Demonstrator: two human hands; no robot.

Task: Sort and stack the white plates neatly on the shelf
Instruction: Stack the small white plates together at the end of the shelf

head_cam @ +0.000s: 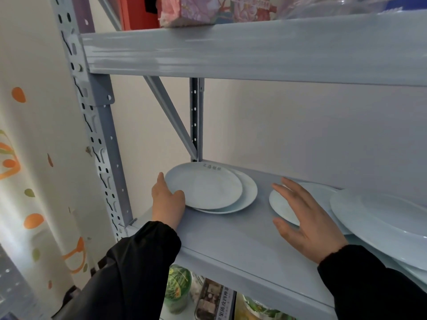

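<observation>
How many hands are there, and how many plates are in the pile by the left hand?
Hands: 2, left hand and right hand
Plates in that pile: 2, top plate and lower plate
Total: 4

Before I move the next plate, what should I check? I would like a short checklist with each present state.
1. Left hand grip on the upper left plate: ok, thumb lies over its rim.
2. Left pile aligned: not ok, the upper left plate sits offset on the lower left plate.
3. Right hand free: ok, fingers spread over the small plate.
4. Small plate free to lift: not ok, the large plate overlaps its right side.
5. Bare shelf between the piles: ok.
</observation>
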